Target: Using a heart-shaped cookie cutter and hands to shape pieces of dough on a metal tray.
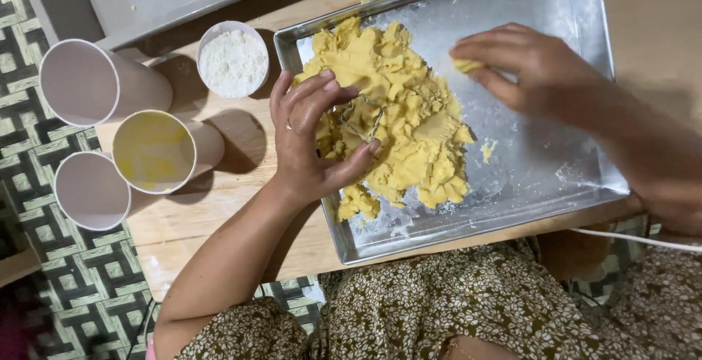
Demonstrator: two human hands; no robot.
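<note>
a mound of yellow dough (398,108) is heaped in the left half of a metal baking tray (541,163) set on the wooden tabletop (219,214). a small metal cutter (360,120) is gripped over the dough by the curled fingers of the left hand (311,137). a small piece of dough (466,65) is pinched by the right hand (530,64) above the floured tray bottom. a bowl of flour (234,59) and three paper cups (153,152) are seen left of the tray.

Metal cutter (360,120) half hidden behind left hand (311,137); tray (585,9) corner cropped
</note>
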